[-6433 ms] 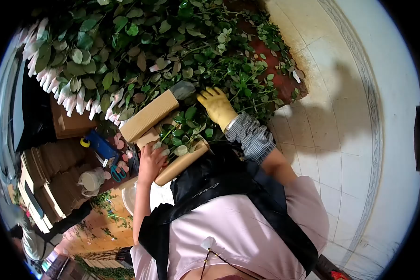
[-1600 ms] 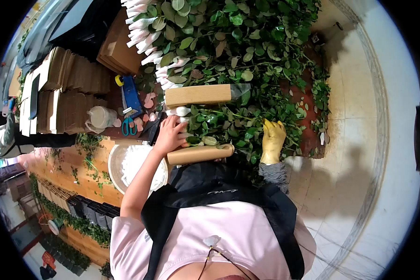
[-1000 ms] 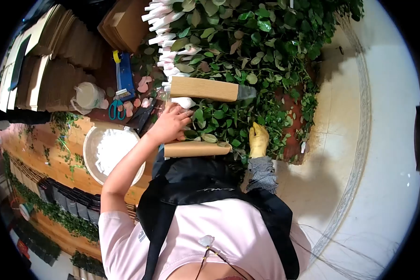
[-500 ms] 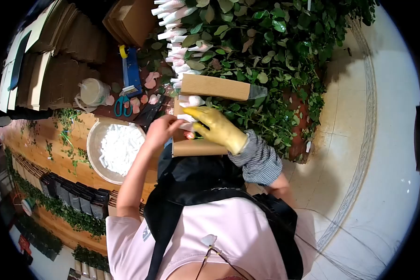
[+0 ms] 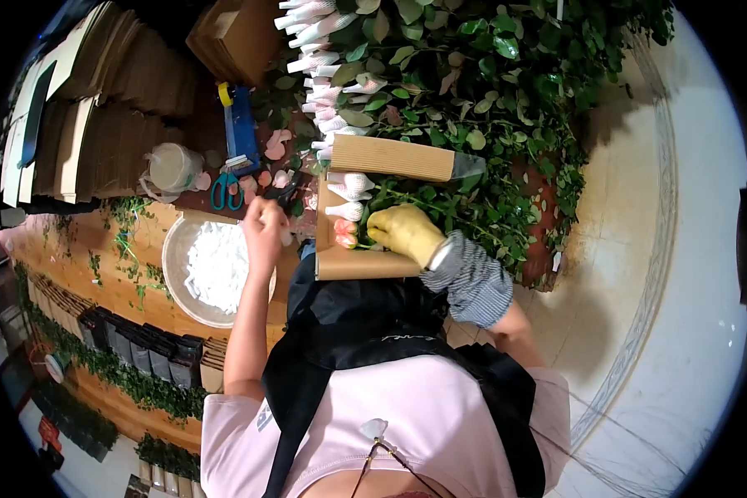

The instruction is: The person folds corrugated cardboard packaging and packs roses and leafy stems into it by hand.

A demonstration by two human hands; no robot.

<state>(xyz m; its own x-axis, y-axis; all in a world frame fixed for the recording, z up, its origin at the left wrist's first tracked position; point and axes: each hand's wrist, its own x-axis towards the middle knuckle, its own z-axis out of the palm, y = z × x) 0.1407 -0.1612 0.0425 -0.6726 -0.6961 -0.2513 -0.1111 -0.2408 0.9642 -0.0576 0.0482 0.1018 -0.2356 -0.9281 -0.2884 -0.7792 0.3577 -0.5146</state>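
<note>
A pinkish-orange rose bloom lies inside the near part of an open cardboard wrap, its head pointing to the person's left. Its long axis appears to run left to right, in line with the wrap's near edge, though the stem is hidden beneath the gloved right hand. That hand's fingers are bent and drawn in just beside the bloom; whether they are clamped on the stem cannot be told. Just beyond the bloom, white-netted heads also point left, with leafy stems stretching right across the tabletop. The bare left hand is left of the wrap, apart from the bloom, its fingers curled inward; blur hides whether they grip anything. Teal-handled scissors lie near it.
</note>
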